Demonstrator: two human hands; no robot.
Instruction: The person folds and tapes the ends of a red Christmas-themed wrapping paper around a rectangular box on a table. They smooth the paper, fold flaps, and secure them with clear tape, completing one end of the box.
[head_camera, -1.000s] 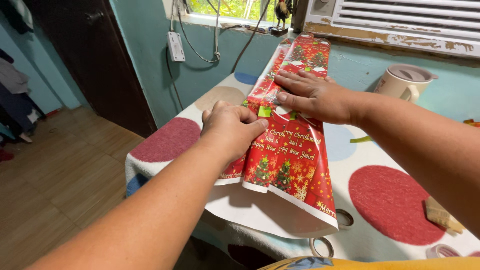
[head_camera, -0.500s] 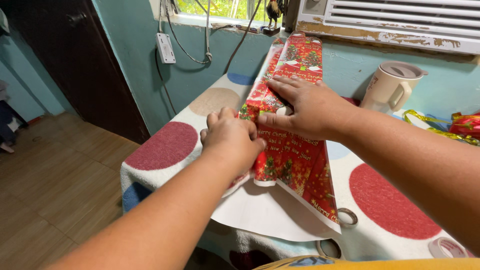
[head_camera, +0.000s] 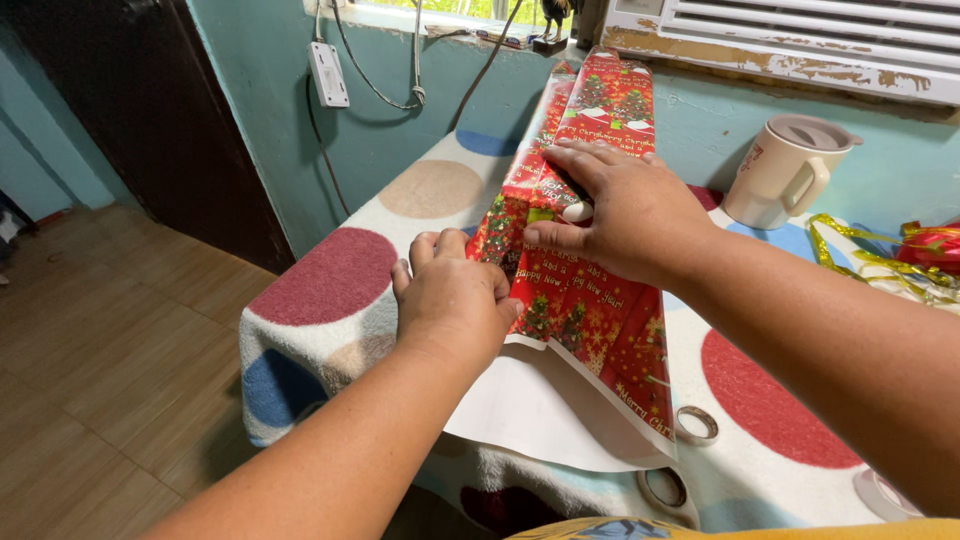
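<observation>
The wrapping paper (head_camera: 590, 300) is red, printed with green Christmas trees, white snowflakes and lines of greeting script; its underside is plain white. It lies lengthwise on the counter (head_camera: 330, 290), running from the near edge away toward the wall, where its far end tilts up against the ledge. It is folded over something long and flat, so the red side faces up. At the near end a white flap sticks out from under the red layer and hangs slightly over the counter's edge.
</observation>
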